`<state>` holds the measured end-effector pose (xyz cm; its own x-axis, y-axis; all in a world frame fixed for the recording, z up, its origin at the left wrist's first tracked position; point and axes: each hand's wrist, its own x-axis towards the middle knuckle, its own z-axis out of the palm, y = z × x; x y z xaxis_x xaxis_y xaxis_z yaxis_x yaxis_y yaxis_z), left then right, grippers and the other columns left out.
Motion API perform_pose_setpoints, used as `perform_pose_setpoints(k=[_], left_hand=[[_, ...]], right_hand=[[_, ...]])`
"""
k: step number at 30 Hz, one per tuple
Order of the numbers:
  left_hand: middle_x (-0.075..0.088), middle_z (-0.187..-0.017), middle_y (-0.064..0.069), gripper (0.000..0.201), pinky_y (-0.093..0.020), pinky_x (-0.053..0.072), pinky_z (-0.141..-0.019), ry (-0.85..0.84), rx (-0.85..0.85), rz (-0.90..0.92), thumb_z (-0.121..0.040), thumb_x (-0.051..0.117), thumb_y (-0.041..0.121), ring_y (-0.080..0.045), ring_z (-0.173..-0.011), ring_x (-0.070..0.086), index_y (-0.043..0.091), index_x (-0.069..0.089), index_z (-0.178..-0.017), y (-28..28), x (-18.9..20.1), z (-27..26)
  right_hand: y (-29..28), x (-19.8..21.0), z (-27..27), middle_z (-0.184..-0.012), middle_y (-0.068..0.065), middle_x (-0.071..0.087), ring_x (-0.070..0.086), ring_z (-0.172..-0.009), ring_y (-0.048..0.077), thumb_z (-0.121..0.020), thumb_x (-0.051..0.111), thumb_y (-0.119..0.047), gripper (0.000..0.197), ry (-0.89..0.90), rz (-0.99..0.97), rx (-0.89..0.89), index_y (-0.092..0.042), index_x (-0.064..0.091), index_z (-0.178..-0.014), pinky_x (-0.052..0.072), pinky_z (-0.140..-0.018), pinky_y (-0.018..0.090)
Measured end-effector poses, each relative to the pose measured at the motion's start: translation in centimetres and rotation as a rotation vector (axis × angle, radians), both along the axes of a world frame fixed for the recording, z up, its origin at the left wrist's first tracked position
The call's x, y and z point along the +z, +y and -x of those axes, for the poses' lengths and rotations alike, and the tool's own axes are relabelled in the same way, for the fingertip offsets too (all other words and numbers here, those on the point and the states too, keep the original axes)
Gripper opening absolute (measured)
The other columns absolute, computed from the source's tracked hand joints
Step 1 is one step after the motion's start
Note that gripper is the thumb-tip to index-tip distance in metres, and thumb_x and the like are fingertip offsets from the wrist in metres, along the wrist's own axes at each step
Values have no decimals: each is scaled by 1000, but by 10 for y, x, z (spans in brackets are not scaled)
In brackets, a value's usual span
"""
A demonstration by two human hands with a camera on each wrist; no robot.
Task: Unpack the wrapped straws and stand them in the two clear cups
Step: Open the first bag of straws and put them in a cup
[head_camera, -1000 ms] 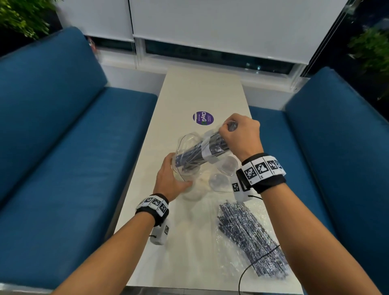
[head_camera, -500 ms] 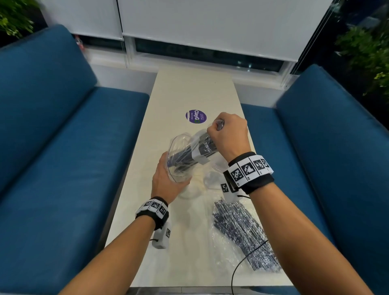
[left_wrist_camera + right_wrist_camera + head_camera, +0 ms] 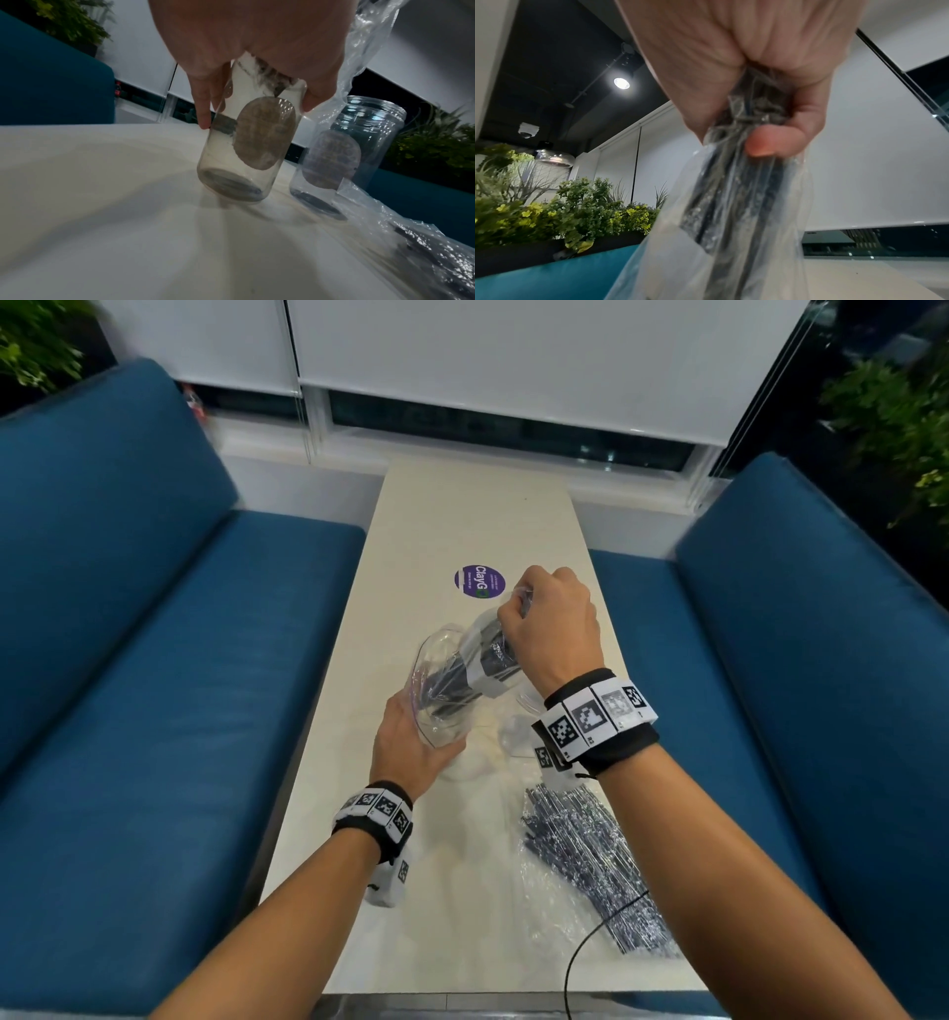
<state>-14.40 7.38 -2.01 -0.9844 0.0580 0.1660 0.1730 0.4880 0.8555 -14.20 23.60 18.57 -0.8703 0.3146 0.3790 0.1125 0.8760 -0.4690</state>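
Observation:
My left hand (image 3: 411, 747) grips a clear cup (image 3: 434, 726) and holds it tilted just above the table. In the left wrist view its fingers (image 3: 203, 105) wrap the cup (image 3: 231, 162) near the rim. My right hand (image 3: 549, 629) clutches the top of a bundle of dark straws (image 3: 488, 660) still in a clear bag with a white label; the bundle's lower end is inside the tilted cup. The right wrist view shows that bundle (image 3: 739, 192) under my thumb (image 3: 772, 142). The second clear cup (image 3: 365, 142) stands upright beside the first, partly hidden behind my right wrist in the head view.
More wrapped straws (image 3: 585, 855) lie on crinkled plastic at the near right of the white table (image 3: 472, 516), with a black cable (image 3: 590, 942) across them. A purple sticker (image 3: 479, 580) lies beyond my hands. Blue sofas (image 3: 154, 711) flank the table.
My right hand has shifted slightly left and raised the bundle's top, so the straws stand steeper in the tilted cup. My left hand keeps its grip on the cup.

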Motion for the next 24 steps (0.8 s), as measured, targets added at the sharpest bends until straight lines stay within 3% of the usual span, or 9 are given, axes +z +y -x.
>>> perform_pose_setpoints(k=[5,11,15,18,24], left_hand=[[61,-132,1,93,-36,55,-107,-21,-20,-25,-70,95,49,-17,-119,63,19,54,-147,-2,3,3],[65,-136,8,104,-42,56,-109,-46,-11,-88,-62,91,75,-15,-125,65,34,49,-148,5,6,-3],[65,-139,6,123,-36,57,-106,-113,24,-117,-60,95,68,-17,-122,66,38,28,-159,6,8,-10],[62,-135,5,107,-33,55,-106,-102,15,-100,-64,96,61,-19,-124,64,30,42,-151,7,7,-11],[62,-140,5,105,-30,50,-108,-58,-19,-50,-71,92,57,-14,-126,62,35,37,-158,6,4,-15]], right_hand=[[-4,4,-5,-104,7,53,48,-85,22,-98,63,-38,32,-51,17,68,-12,65,-117,41,-75,31],[-7,12,-2,-111,10,57,47,-84,23,-95,66,-27,28,-89,-66,149,-11,65,-118,39,-71,33],[-9,19,4,-110,10,57,46,-85,22,-97,64,-29,28,-123,-160,202,-12,66,-119,39,-71,34],[-8,20,7,-110,11,59,48,-85,24,-97,64,-27,26,-122,-164,193,-12,67,-118,39,-71,34],[0,14,6,-100,4,48,46,-82,25,-97,63,-24,23,-140,-86,63,-11,66,-115,37,-72,33]])
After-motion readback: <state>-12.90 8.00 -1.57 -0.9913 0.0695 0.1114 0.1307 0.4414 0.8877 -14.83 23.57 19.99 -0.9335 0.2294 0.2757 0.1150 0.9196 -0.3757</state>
